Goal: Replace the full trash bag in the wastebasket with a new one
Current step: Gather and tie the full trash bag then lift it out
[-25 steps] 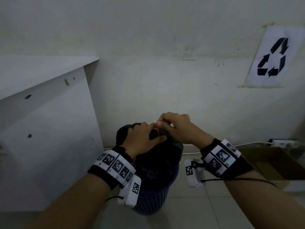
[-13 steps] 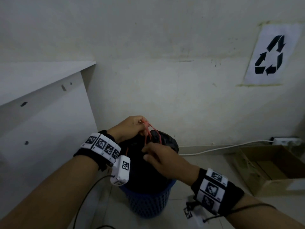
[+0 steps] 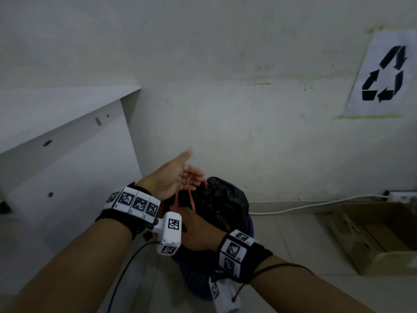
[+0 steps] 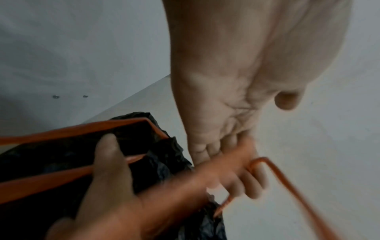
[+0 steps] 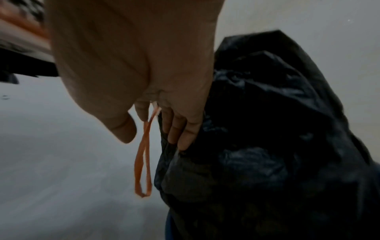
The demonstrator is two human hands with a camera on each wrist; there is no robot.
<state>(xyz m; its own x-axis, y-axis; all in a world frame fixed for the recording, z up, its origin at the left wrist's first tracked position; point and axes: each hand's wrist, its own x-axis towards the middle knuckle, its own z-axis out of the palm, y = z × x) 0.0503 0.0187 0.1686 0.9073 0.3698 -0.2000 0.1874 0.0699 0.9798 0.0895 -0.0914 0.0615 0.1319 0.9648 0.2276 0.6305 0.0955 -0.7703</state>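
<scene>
A full black trash bag (image 3: 223, 206) sits in the blue mesh wastebasket (image 3: 194, 281) against the wall. Its orange drawstring (image 3: 190, 195) is pulled out in loops above the bag's left side. My left hand (image 3: 189, 175) is raised over the bag, palm up and thumb stretched out, with its fingers (image 4: 246, 175) hooked through a drawstring loop (image 4: 287, 178). My right hand (image 3: 196, 227) is lower, at the bag's near left side. It pinches the drawstring (image 5: 144, 162) between its fingers (image 5: 180, 129), which lie against the bag (image 5: 277, 129).
A white furniture panel (image 3: 67, 166) stands close on the left. An open cardboard box (image 3: 372, 233) lies on the tiled floor at the right. A white cable (image 3: 304, 205) runs along the wall base to a power strip (image 3: 401, 195). A recycling sign (image 3: 383, 75) hangs on the wall.
Both hands were together on top of the bag. The left hand has since lifted an orange loop up and spread its thumb. The right hand has dropped to the bag's near left side.
</scene>
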